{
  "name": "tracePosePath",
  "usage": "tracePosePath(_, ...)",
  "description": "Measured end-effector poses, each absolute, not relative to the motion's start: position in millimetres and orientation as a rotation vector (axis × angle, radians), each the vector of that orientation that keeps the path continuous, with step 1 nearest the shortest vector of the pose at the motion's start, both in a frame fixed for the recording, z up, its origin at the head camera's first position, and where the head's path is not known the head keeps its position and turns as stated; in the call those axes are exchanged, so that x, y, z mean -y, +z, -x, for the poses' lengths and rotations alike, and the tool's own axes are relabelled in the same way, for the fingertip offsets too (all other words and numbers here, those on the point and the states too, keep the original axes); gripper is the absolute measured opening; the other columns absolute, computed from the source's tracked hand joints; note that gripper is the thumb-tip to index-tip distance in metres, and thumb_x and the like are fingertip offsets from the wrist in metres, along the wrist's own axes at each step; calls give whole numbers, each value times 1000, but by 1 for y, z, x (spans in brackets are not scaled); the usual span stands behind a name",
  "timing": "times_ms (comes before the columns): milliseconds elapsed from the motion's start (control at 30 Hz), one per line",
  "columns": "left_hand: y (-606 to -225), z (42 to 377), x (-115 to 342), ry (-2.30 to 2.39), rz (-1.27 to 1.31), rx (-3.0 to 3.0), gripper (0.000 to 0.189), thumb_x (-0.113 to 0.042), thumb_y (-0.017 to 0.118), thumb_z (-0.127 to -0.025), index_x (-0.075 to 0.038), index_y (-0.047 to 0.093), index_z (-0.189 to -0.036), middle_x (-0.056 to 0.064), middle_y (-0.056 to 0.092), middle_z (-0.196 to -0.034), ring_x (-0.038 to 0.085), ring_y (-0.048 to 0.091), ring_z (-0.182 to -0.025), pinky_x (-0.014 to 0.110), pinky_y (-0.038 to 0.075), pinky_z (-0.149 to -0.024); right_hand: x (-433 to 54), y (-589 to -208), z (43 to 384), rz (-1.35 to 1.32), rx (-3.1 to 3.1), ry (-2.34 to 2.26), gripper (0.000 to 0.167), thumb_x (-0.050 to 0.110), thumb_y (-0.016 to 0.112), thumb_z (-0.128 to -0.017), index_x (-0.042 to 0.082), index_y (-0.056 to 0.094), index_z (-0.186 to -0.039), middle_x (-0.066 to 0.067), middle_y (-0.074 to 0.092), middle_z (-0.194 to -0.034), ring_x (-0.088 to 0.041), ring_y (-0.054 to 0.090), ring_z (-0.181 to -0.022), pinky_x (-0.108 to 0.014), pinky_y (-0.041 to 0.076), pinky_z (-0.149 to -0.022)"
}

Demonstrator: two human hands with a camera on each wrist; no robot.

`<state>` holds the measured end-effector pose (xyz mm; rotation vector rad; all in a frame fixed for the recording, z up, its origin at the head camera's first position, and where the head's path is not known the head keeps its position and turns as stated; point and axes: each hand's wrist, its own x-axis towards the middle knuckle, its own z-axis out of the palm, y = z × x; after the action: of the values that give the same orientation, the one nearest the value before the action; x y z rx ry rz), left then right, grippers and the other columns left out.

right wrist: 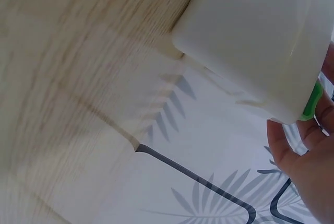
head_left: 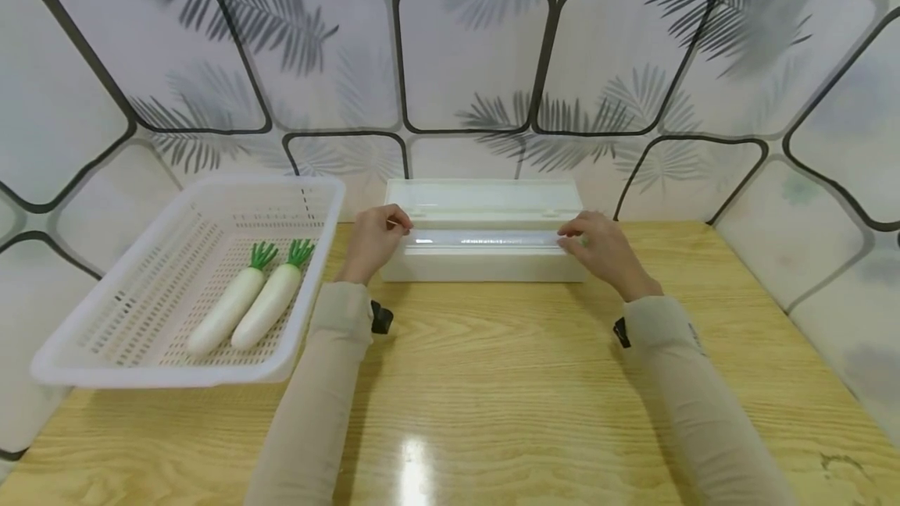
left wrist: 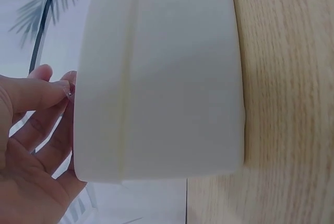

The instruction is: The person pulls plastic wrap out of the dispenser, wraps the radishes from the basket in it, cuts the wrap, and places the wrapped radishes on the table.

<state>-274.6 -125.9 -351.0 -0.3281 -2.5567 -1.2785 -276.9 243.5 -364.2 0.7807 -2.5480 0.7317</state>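
A white cling film dispenser box (head_left: 485,268) stands on the table with its lid (head_left: 485,192) raised at the back. Shiny clear cling film (head_left: 485,238) lies across its top. My left hand (head_left: 373,242) is at the box's left end; in the left wrist view its thumb and forefinger pinch a bit of clear film. At the other end my right hand (head_left: 603,248) pinches the film's right side in the head view. The right wrist view shows a green part (right wrist: 312,101) beside those fingers; the right thumb tip is hidden there.
To the left is a white plastic basket (head_left: 169,375) with two white radishes (head_left: 246,303) with green tops. The wooden table (head_left: 506,381) runs up to a patterned wall covering (head_left: 471,61) at the back and sides. Each wrist bears a small black device.
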Motion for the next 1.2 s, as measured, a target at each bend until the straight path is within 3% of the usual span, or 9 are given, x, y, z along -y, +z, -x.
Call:
tracePosePath(133, -350, 274, 127, -1245, 347, 2582, 25, 12, 52, -95, 3, 74, -87, 17, 74, -93, 30, 67, -85, 34, 50, -70, -243, -365, 278, -758, 2540, 693, 4, -7, 70, -90, -7, 73, -93, -18, 67, -87, -37, 61, -84, -54, 50, -76)
tracePosePath(267, -350, 273, 128, -1238, 357, 2604, 26, 11, 53, -97, 3, 77, -92, 17, 74, -98, 29, 64, -85, 32, 43, -66, -242, -365, 278, -738, 2544, 703, 4, -9, 67, -92, -9, 70, -94, -21, 67, -88, -38, 61, -83, -57, 50, -84)
tracePosePath(500, -350, 274, 127, -1267, 375, 2607, 22, 6, 56, -99, 4, 77, -104, 18, 72, -109, 31, 66, -98, 37, 50, -77, -239, -363, 279, -722, 2535, 752, 5, -7, 58, -98, -8, 62, -97, -21, 64, -86, -35, 58, -75, -51, 49, -70)
tracePosePath(700, -350, 274, 126, -1314, 385, 2607, 16, -1, 66, -97, 5, 75, -107, 17, 71, -110, 31, 67, -96, 42, 55, -83, -239, -367, 285, -741, 2459, 756, 6, -12, 57, -96, -9, 60, -99, -23, 64, -86, -36, 60, -74, -50, 50, -67)
tracePosePath(967, -355, 276, 122, -1299, 388, 2545, 19, 12, 62, -93, 9, 73, -108, 21, 71, -106, 33, 66, -98, 43, 55, -87, -246, -368, 290, -890, 2380, 795, 30, -21, 48, -90, -6, 71, -81, -17, 66, -83, -31, 58, -68, -49, 51, -69)
tracePosePath(1200, -356, 277, 122, -1277, 348, 2533, 26, 10, 61, -95, 9, 69, -119, 22, 70, -105, 34, 66, -99, 43, 55, -87, -249, -361, 286, -822, 2504, 838, 9, -15, 63, -87, -10, 68, -93, -22, 66, -90, -39, 64, -82, -54, 53, -73)
